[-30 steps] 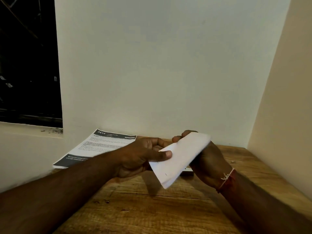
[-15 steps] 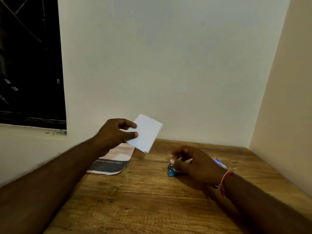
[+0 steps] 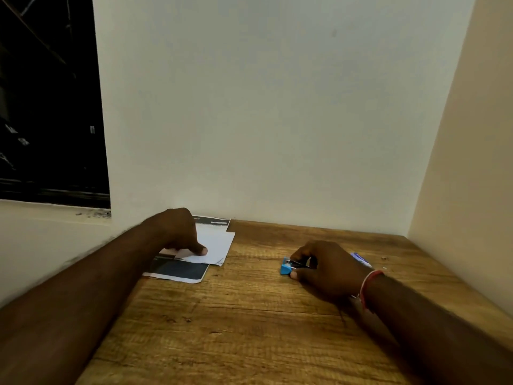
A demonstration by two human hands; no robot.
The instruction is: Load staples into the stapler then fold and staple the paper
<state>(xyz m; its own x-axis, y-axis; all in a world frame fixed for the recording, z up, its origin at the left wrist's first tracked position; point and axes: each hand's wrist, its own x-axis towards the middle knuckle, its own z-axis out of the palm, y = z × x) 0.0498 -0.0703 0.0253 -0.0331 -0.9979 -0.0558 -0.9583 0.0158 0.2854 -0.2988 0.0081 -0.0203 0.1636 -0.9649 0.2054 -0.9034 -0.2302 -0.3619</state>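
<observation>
Left hand [image 3: 177, 234] pinches folded paper [image 3: 216, 247] atop printed sheet [image 3: 180, 269] at table's [image 3: 249, 315] far-left edge, right hand [image 3: 327, 269] curled round blue stapler [image 3: 287, 267] mid-table; likely risk: released fold springs open, staple lands misaligned.

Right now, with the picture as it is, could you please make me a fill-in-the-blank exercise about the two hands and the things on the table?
1. The right hand grips a small stapler of ____ colour.
2. The left hand has its thumb on the ____ paper, which lies on the printed sheet.
3. The red thread is worn on the ____ wrist.
4. The table is made of ____.

Missing words: blue; white; right; wood.
</observation>
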